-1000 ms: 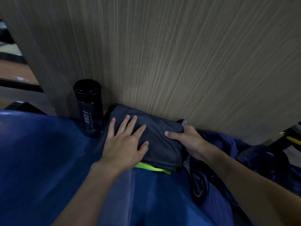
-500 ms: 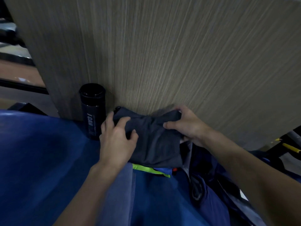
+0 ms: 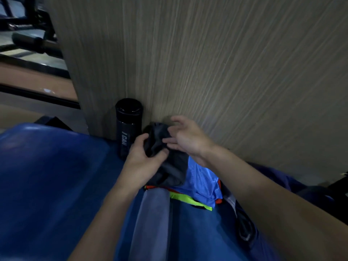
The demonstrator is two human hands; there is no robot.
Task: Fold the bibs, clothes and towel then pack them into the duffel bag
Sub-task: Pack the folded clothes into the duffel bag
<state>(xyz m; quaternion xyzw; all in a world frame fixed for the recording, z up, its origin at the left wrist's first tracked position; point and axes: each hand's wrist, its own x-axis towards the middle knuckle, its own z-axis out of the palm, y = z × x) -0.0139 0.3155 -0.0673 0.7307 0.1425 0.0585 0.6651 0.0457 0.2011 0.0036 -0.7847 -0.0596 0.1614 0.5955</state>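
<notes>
Plainly soft and light, the dark garment (image 3: 170, 166) sits bunched on the blue bib (image 3: 203, 182) just right of the black bottle (image 3: 128, 127), so I judge it best taken at its thick fold, where my left hand (image 3: 144, 162) clamps it while my right hand (image 3: 189, 141) touches it, fingers loose.

We take this for a gym: black machine frames (image 3: 24, 21) and a padded roller (image 3: 28, 41) stand far up-left of our left hand (image 3: 145, 164) and its grip, a blue padded mat (image 3: 47, 176) spreading just left.
</notes>
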